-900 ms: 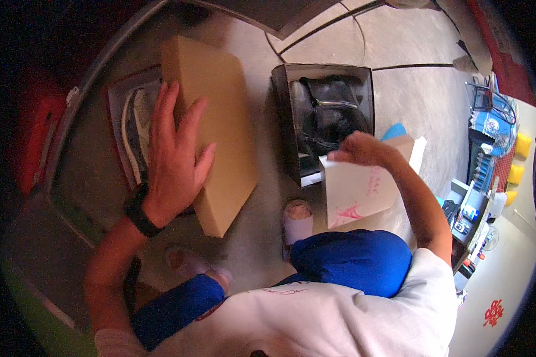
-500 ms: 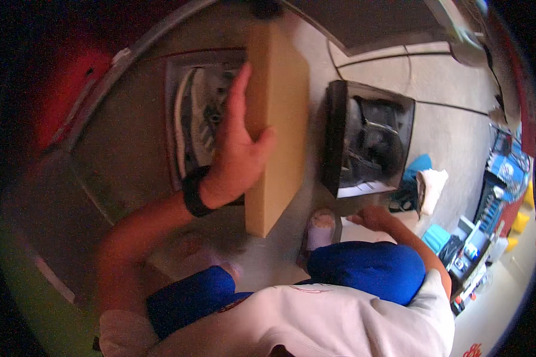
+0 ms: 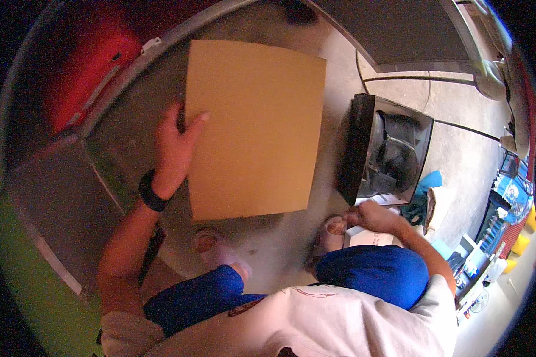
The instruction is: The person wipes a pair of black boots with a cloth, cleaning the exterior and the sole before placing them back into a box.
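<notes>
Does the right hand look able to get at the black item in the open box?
Probably yes: the right hand is beside the open box and nothing covers the black item, though that hand may be holding the white cardboard.

Grey flr (image 3: 458,157), brown box (image 3: 256,131) L, open blk box (image 3: 354,146) R

A white short-sleeved shirt (image 3: 351,327) goes with bright blue trousers (image 3: 372,275) and a black wristband (image 3: 151,191) on the left.

No lettering reads clearly right now; the red print (image 3: 314,292) on the pale shirt (image 3: 363,324) is too indistinct.
</notes>
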Tool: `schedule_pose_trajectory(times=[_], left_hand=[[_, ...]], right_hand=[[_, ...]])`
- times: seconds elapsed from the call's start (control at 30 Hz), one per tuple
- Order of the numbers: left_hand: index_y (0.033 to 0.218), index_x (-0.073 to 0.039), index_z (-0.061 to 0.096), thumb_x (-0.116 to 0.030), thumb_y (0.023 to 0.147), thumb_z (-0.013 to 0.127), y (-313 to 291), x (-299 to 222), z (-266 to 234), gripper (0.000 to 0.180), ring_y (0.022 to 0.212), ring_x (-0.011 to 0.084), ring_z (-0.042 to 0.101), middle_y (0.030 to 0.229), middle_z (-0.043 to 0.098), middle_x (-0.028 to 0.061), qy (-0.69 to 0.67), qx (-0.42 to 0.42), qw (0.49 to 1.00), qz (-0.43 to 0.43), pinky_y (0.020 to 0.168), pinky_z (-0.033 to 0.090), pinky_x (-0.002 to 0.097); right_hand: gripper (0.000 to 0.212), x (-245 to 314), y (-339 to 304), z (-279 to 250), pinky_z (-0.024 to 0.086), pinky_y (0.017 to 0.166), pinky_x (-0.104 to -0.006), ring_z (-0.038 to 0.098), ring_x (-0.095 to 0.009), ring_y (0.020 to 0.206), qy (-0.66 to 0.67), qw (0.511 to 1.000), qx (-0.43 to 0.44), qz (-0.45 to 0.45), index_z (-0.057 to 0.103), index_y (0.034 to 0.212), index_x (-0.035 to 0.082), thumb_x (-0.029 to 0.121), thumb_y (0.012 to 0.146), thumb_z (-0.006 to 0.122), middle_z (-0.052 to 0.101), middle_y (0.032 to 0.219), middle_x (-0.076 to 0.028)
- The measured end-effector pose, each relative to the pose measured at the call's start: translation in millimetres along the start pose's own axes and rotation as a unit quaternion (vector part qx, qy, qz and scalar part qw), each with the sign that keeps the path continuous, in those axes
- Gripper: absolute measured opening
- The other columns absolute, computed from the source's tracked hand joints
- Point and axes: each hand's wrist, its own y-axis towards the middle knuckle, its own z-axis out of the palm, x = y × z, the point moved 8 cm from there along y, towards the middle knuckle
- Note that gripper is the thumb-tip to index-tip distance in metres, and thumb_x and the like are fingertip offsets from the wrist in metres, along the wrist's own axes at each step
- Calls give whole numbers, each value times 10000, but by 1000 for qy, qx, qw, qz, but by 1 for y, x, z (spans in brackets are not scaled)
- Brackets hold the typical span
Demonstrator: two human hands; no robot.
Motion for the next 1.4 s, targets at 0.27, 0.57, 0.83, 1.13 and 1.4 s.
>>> schedule_pose_trajectory(times=[0.27, 0.57, 0.83, 1.13, 1.4], left_hand=[[1009, 13, 550, -209, 827, 657, 3, 33, -9, 305, 764, 168, 564, 863, 601, 94, 92, 10, 996, -14, 701, 460, 297], [1114, 18, 488, -216, 860, 625, 0, 50, 7, 372, 909, 149, 526, 1010, 572, 101, -60, 18, 997, -50, 794, 437, 305], [1244, -24, 459, -139, 833, 592, -42, -75, 80, 447, 1270, 414, 300, 1329, 370, 206, 324, 55, 858, 396, 1039, 259, 539], [1176, -20, 533, -182, 784, 641, -99, -82, 248, 438, 1304, 387, 276, 1327, 406, 195, 264, 433, 724, 467, 1082, 244, 467], [1094, -14, 562, -293, 831, 589, -115, -38, 288, 385, 1170, 350, 434, 1140, 534, 196, 401, 424, 651, 485, 1049, 269, 481]], right_hand=[[497, 127, 71, -113, 407, 947, -378, 528, -314, 1124, 240, 923, -248, -171, 419, 1269, -15, 356, 941, 453, 562, 1184, -210], [520, 58, 136, -65, 425, 909, -351, 543, -234, 1078, 418, 882, -200, -84, 512, 1208, -1, 433, 927, 464, 594, 1140, -135], [532, 63, 85, -51, 423, 889, -409, 538, -324, 1054, 280, 845, -440, -115, 454, 1212, -21, 394, 886, 511, 556, 1148, -213], [149, 2, -20, 33, 449, 695, -425, 520, -320, 803, -41, 901, -402, -159, 535, 821, 44, 147, 726, 587, 506, 794, -127], [221, -109, -61, 124, 395, 848, -471, 511, -266, 1005, -184, 908, -364, 95, 567, 977, 110, 255, 819, 516, 554, 955, -94]])
